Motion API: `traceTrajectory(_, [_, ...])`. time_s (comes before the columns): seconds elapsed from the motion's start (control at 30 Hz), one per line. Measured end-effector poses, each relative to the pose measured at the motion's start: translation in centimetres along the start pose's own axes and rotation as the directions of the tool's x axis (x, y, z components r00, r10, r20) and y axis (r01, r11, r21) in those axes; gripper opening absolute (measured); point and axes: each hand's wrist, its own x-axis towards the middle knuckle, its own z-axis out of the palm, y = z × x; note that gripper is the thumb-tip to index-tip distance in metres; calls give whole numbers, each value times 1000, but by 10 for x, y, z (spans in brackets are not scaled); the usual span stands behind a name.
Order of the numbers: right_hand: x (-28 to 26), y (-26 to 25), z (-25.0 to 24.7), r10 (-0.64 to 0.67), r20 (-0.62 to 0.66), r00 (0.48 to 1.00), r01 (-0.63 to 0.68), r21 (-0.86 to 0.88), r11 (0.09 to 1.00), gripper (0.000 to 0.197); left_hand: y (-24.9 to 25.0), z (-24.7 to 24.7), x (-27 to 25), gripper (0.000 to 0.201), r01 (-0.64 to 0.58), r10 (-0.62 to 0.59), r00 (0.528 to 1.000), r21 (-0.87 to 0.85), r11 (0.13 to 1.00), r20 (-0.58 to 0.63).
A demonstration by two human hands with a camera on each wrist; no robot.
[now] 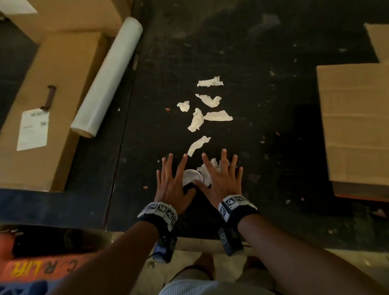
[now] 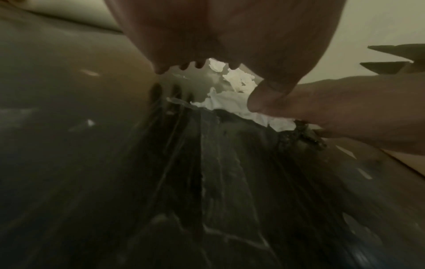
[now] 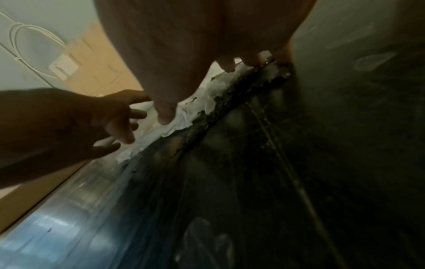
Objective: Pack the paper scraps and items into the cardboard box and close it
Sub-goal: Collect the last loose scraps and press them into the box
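Observation:
Several torn white paper scraps lie scattered on the black surface ahead of me. A bunched pile of scraps sits nearest, between and under my hands. My left hand lies flat with its fingers spread at the pile's left side. My right hand is spread flat over the pile's right part. In the left wrist view the pile of scraps shows under the left hand. The right wrist view has the scraps below the right hand's thumb. A cardboard box stands at the right edge.
A long cardboard box with a white label and a brown-handled tool lies at the left. A white roll of film lies beside it. More cardboard shows at the back right. An orange-and-blue crate is at the near left.

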Motion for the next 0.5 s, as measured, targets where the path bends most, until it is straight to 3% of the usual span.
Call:
traceTrajectory(0.17, [12, 7, 1, -122, -5, 993, 122, 2, 993, 53, -4, -21, 30, 100, -72, 72, 997, 39, 997, 5])
traceTrajectory(0.33, [24, 28, -11, -139, -49, 989, 141, 35, 989, 53, 8, -37, 72, 89, -152, 152, 988, 73, 986, 3])
traceTrajectory(0.5, [29, 41, -18, -167, -82, 982, 173, 69, 982, 56, 28, -51, 117, 102, -159, 159, 987, 208, 965, 19])
